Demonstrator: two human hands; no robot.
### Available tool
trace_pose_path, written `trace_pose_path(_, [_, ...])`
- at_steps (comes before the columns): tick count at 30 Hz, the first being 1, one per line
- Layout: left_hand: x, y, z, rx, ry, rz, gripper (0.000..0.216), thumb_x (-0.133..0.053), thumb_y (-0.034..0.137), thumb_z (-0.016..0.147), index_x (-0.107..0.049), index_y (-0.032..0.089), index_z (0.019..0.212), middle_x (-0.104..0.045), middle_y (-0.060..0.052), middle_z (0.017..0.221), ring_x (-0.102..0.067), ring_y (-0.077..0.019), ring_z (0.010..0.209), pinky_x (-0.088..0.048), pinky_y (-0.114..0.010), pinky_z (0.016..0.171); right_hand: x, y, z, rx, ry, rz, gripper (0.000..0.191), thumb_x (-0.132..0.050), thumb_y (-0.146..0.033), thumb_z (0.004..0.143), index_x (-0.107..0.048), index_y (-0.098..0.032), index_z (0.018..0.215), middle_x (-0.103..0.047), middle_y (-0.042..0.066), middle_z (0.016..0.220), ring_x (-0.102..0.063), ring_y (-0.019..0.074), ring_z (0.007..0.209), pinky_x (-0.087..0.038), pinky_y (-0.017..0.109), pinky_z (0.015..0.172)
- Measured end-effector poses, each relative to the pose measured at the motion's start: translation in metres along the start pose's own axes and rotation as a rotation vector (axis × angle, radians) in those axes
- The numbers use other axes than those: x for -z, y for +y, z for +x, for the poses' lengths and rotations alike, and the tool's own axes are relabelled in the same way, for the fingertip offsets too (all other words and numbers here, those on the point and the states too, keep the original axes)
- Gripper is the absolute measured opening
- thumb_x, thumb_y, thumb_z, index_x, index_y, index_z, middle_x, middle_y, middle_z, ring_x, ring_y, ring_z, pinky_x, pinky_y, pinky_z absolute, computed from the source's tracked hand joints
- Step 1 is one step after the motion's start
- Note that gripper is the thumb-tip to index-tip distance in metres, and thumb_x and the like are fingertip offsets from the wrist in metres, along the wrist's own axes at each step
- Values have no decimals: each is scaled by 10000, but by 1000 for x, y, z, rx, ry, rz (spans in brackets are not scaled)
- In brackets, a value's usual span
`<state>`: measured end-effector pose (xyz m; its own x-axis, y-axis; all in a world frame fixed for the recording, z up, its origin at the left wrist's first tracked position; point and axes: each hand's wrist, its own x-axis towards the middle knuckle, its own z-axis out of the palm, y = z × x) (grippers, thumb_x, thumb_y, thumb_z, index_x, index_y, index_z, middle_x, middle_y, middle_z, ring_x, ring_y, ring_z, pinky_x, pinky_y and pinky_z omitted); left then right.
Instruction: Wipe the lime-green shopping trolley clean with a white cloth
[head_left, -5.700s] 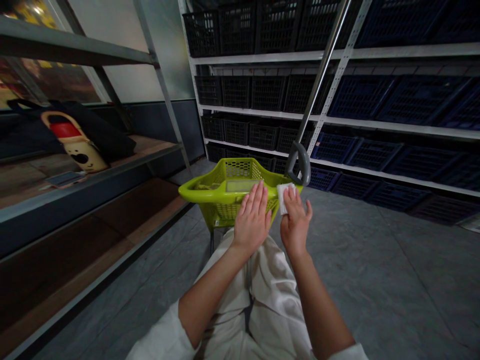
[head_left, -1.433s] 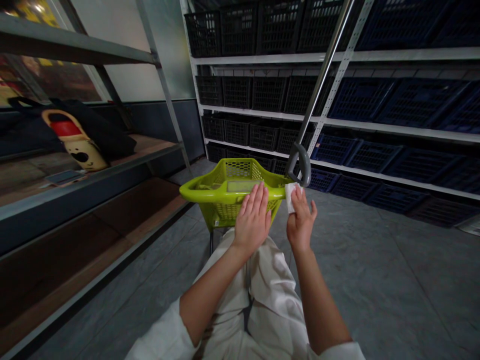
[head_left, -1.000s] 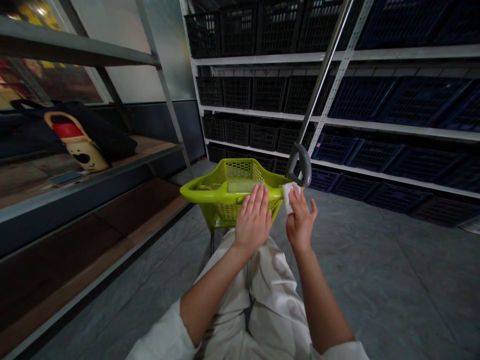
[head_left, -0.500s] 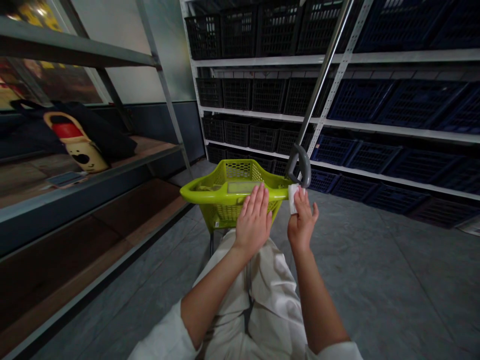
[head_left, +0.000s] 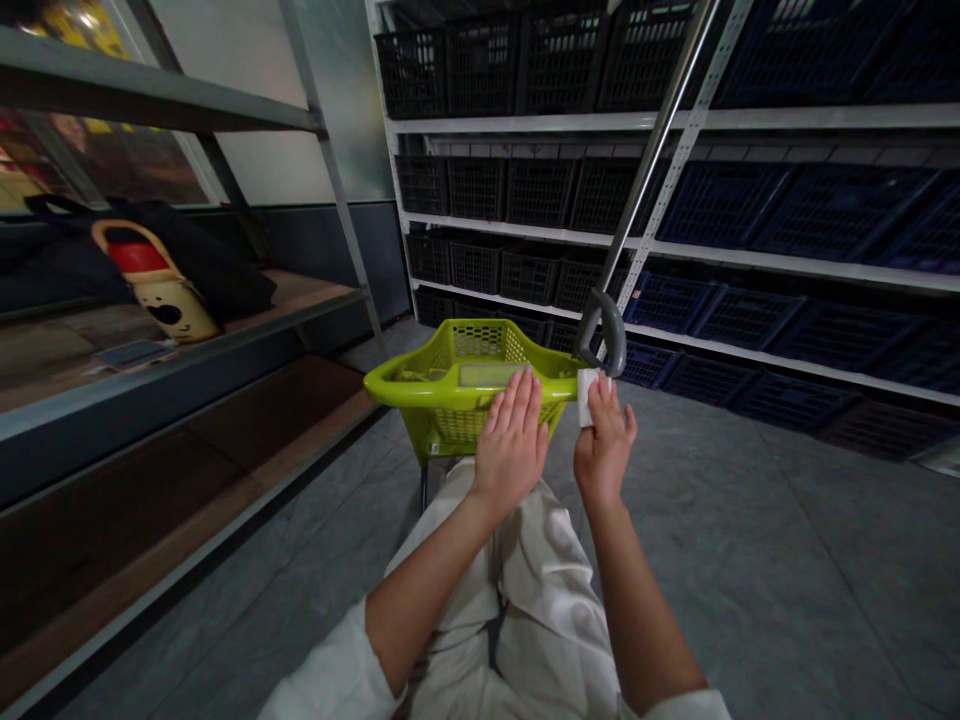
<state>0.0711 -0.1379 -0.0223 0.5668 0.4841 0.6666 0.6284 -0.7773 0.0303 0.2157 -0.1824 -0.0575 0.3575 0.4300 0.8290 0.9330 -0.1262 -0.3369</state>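
Nearer the right end of the green shopping cart's (head_left: 420, 393) handle than earlier, the right hand (head_left: 604, 440) holds a folded white cloth (head_left: 587, 402), fingers bent over it, thumb unclear. Mid-handle, the left hand (head_left: 511, 440) lies flat, fingers straight, hiding the edge.

Dimly lit grey tiled floor (head_left: 750, 540), white shelving (head_left: 525, 124) behind, metal rack (head_left: 225, 115) at left, pale wall panel (head_left: 270, 168)

Glossy plastic green cart (head_left: 420, 393), matt white wipe (head_left: 586, 405), shiny metal pole (head_left: 655, 150), dull wooden shelf boards (head_left: 247, 440).
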Motion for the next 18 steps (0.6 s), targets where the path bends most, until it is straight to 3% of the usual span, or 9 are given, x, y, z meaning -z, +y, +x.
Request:
trace_pose_path(5, [0,-1,0,-1,-11,7,645,-352,261,995,-161,65,1579,-173,-110,1667,-93,-225,1554,-201,-423,1252,7,-18,-4,264,-186,52,779,-373,-27,794,-351,-265,1535,-481,69,1539,-350,180,1485,-241,479,1204])
trace_pose_path(12, [2,-1,0,-1,-16,26,633,-338,310,1018,-167,74,1580,-162,-95,1669,-88,-204,1554,-203,-391,1252,0,-1,1,-1,11,-13,782,-334,-19,773,-400,-267,1512,-491,92,1528,-424,214,1445,-288,522,1168])
trace_pose_path(18, [0,-2,0,2,-3,16,657,-351,272,1000,-125,86,1589,-160,-102,1667,-100,-215,1553,-208,-414,1251,9,-16,-1,240,-207,46,793,-365,-25,784,-344,-264,1540,-464,69,1551,-340,178,1490,-242,469,1203])
